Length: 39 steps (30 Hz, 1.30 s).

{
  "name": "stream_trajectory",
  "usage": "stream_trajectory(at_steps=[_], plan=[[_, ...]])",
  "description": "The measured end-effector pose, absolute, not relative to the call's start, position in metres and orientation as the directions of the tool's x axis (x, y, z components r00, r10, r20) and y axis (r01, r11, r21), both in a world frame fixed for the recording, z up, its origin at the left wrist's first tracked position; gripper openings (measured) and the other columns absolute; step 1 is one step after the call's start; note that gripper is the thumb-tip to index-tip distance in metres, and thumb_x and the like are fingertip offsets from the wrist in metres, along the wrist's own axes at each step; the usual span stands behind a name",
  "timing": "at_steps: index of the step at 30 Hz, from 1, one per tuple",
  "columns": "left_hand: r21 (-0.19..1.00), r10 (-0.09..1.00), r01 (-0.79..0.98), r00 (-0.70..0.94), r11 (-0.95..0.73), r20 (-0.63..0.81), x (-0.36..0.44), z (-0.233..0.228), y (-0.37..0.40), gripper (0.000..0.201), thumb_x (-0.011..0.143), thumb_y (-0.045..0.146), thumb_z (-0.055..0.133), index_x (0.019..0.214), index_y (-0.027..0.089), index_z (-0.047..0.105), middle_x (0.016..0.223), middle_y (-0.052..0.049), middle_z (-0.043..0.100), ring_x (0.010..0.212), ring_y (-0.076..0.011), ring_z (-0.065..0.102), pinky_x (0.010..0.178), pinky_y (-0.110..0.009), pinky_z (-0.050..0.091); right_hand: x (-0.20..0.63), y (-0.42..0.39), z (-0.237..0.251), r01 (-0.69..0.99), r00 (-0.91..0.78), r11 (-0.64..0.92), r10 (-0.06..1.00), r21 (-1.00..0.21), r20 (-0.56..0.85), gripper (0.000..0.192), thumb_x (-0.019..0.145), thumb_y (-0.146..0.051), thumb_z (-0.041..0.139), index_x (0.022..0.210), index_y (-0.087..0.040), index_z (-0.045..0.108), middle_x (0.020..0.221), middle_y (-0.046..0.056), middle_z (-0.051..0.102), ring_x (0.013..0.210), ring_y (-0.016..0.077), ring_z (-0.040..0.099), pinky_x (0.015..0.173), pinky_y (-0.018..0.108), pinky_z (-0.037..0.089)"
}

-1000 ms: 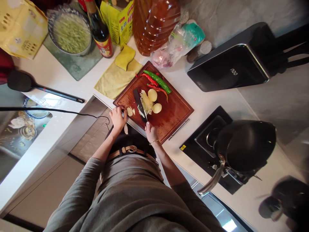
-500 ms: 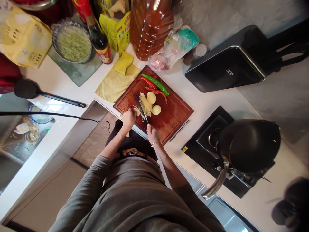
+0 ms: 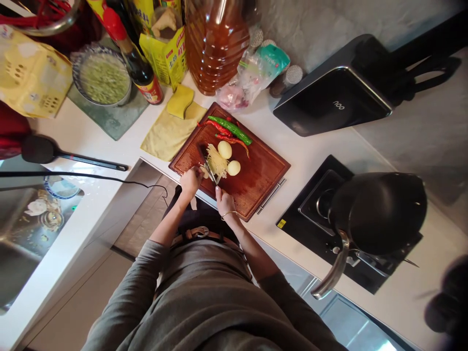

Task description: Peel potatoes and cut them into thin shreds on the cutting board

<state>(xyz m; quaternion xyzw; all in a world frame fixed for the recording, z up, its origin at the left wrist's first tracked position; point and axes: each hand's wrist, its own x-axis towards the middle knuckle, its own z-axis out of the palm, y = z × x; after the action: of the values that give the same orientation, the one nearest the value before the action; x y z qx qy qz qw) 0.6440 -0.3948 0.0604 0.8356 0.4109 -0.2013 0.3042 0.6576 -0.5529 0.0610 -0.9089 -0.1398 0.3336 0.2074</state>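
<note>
A reddish-brown cutting board lies at the counter's edge in front of me. My right hand grips the handle of a kitchen knife, its dark blade pointing away across the board. Left of the blade, the bent fingers of my left hand press on pale potato slices, partly hidden by the fingertips. Thin potato shreds are heaped on the blade's right side. Beside them sit two round, peeled potato pieces. Farther back on the board lie a green chili and several red chilies.
On the right, a black wok stands on the cooktop, handle toward me. Behind are a black knife block, an oil jug, a sauce bottle and a bowl of green shreds. A spatula lies left, near the sink.
The view has shifted slightly, so the board and counter items sit a little differently in it. Both hands stay at the board, with the knife still between slices and shreds.
</note>
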Motion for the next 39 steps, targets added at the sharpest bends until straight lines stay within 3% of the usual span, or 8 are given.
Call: stream_trajectory(at_steps=[3,6,9,15,21,36,39], plan=[[0.363,0.555,0.799,0.597,-0.480,-0.579,0.643,0.060,-0.394,0.020,0.084,0.035,0.050,0.094,0.026,0.065,0.090,-0.004,0.071,0.085,-0.0196,0.066,0.072,-0.026,0.045,0.655,-0.557,0.056,0.012,0.755,-0.810,0.392,-0.586,-0.526,0.066,0.094,-0.052,0.010,0.073,-0.018,0.062,0.064,0.009,0.065,0.059,0.0170,0.061,0.057,0.025,0.039],[0.365,0.567,0.797,0.601,-0.481,-0.564,0.641,0.057,-0.394,0.021,0.085,0.037,0.049,0.092,0.026,0.065,0.089,-0.003,0.071,0.084,-0.0182,0.066,0.071,-0.024,0.045,0.653,-0.565,0.056,-0.065,0.773,-0.783,0.352,-0.618,-0.528,0.068,0.092,-0.057,0.008,0.070,-0.019,0.060,0.061,0.008,0.063,0.058,0.0160,0.060,0.056,0.025,0.041],[0.367,0.596,0.806,0.591,-0.465,-0.543,0.642,0.056,-0.396,0.023,0.085,0.039,0.046,0.089,0.025,0.065,0.088,-0.003,0.071,0.083,-0.0188,0.066,0.070,-0.025,0.044,0.657,-0.569,0.058,-0.083,0.783,-0.788,0.327,-0.610,-0.529,0.069,0.091,-0.059,0.008,0.069,-0.019,0.059,0.060,0.007,0.062,0.060,0.0165,0.060,0.056,0.025,0.042],[0.333,0.635,0.848,0.529,-0.412,-0.562,0.649,0.059,-0.401,0.027,0.084,0.045,0.047,0.087,0.025,0.065,0.085,-0.005,0.071,0.084,-0.0216,0.066,0.070,-0.027,0.044,0.666,-0.569,0.063,0.005,0.749,-0.802,0.399,-0.597,-0.529,0.072,0.090,-0.061,0.008,0.070,-0.017,0.062,0.060,0.008,0.063,0.060,0.0163,0.061,0.055,0.024,0.040],[0.308,0.653,0.848,0.529,-0.431,-0.542,0.655,0.061,-0.406,0.027,0.085,0.044,0.047,0.087,0.026,0.066,0.088,-0.006,0.072,0.090,-0.0224,0.066,0.083,-0.033,0.042,0.665,-0.566,0.062,0.081,0.741,-0.828,0.423,-0.555,-0.522,0.075,0.091,-0.061,0.006,0.075,-0.016,0.064,0.063,0.010,0.066,0.057,0.0168,0.060,0.054,0.025,0.038],[0.282,0.669,0.866,0.498,-0.412,-0.552,0.662,0.058,-0.408,0.023,0.082,0.039,0.049,0.084,0.025,0.067,0.088,-0.006,0.071,0.092,-0.0240,0.064,0.091,-0.040,0.036,0.667,-0.557,0.058,0.177,0.751,-0.893,0.394,-0.413,-0.530,0.063,0.095,-0.051,0.018,0.089,-0.014,0.068,0.075,0.014,0.070,0.069,0.0205,0.065,0.058,0.026,0.036],[0.292,0.670,0.861,0.508,-0.416,-0.541,0.663,0.058,-0.408,0.024,0.083,0.039,0.048,0.083,0.024,0.067,0.088,-0.007,0.071,0.094,-0.0248,0.064,0.091,-0.041,0.035,0.669,-0.558,0.054,0.142,0.751,-0.881,0.393,-0.452,-0.530,0.063,0.095,-0.051,0.017,0.083,-0.016,0.067,0.071,0.012,0.069,0.067,0.0192,0.063,0.058,0.025,0.036]])
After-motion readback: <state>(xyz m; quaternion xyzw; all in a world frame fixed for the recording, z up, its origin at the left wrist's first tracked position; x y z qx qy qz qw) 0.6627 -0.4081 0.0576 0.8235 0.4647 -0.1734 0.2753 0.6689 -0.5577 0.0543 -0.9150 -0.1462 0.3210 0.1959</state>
